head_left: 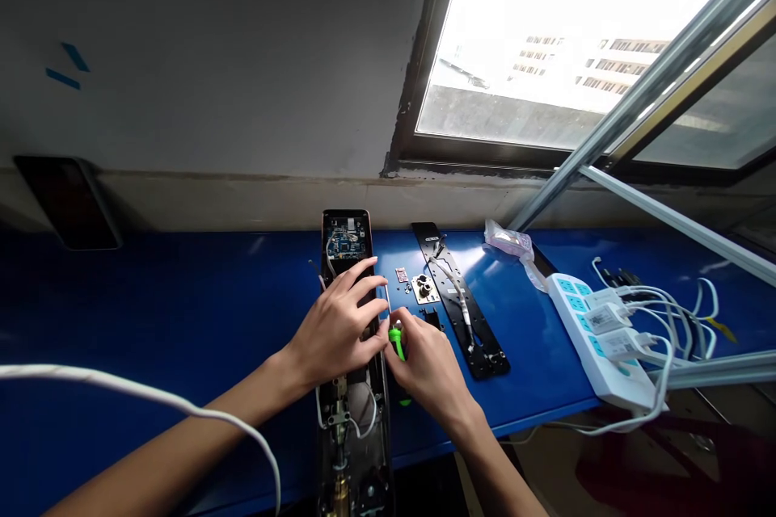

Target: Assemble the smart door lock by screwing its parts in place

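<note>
A long opened lock body [348, 246], with a blue circuit board at its far end and wires inside, lies lengthwise on the blue table [182, 307]. My left hand [339, 323] rests flat on its middle, fingers stretched out over it. My right hand [428, 367] is closed round a green-handled screwdriver [396, 341] right beside the body's right edge. The screwdriver's thin shaft points up towards my left fingertips.
A black cover plate [466, 315] with a cable lies right of the lock. Small metal parts [424, 288] sit between them. A white power strip [597, 339] with several plugs and cables is at the right edge. A plastic bag [509, 242] lies behind. A white cable [151, 400] crosses my left arm.
</note>
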A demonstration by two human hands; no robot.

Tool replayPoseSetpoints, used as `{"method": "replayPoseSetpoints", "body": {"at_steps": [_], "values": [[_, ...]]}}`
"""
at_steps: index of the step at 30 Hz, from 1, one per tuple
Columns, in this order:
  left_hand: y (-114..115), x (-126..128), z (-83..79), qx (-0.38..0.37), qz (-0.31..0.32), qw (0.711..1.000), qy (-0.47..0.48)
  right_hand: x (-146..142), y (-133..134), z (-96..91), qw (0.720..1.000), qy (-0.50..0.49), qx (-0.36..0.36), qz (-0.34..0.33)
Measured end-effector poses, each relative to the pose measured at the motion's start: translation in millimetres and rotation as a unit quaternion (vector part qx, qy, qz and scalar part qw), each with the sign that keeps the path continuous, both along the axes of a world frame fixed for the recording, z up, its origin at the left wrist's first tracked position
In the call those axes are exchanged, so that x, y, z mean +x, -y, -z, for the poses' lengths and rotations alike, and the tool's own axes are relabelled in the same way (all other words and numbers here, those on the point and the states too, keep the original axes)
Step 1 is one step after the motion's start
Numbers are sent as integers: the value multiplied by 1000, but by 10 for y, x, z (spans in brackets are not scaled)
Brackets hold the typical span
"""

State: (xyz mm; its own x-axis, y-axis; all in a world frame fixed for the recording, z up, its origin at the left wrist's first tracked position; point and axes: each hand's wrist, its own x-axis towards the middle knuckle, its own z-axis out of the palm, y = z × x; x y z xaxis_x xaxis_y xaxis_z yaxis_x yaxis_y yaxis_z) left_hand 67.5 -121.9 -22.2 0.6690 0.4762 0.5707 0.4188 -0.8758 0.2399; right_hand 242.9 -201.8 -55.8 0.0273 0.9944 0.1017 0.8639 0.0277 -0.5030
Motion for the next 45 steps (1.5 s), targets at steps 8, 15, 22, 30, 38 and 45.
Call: {"method": "replayPoseSetpoints", "body": {"at_steps": [8,15,22,30,38,45], "values": [[-13,6,15,4,12,1000,-5,52,-32,-36,1000,-19,-12,-21],[-37,1,34,6,21,999,-24,71,-15,-15,1000,-9,10,-1],[-39,-11,42,7,29,999,-34,70,-25,-22,998,-35,47,22],[-47,-44,-61,3,51,998,-42,462,21,-304,982,-90,123,110],[-61,178,-71,35,141,985,-95,716,98,-183,987,-71,87,118],[-35,263,-12,51,131,982,-125,563,63,8,989,-22,71,129]]}}
